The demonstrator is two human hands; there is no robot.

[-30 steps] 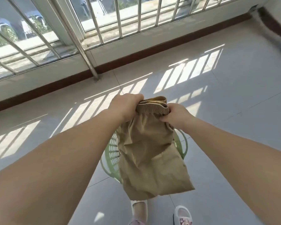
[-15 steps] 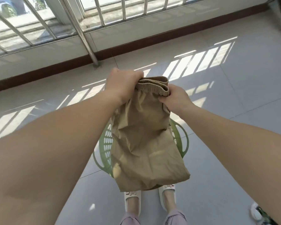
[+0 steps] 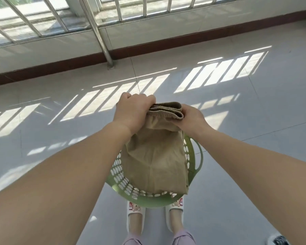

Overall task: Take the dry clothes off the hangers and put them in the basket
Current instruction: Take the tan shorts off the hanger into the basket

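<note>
Our left hand (image 3: 133,110) and right hand (image 3: 193,117) both grip the shorts (image 3: 157,156) by the waistband above the basket (image 3: 199,156), and if we let go unevenly, the cloth can fall over the rim at 3 o'clock.

Khaki shorts (image 3: 155,156) held over green basket (image 3: 196,161)
Left hand (image 3: 132,110) and right hand (image 3: 191,117) grip the folded waistband

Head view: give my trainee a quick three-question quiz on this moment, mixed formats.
1. True or false: the khaki shorts lie flat on the floor.
2. Which hand grips the waistband? A) left hand only B) right hand only C) both
3. Fill in: the shorts hang over the green ____.

Key: 1 false; 2 C; 3 basket.
</note>
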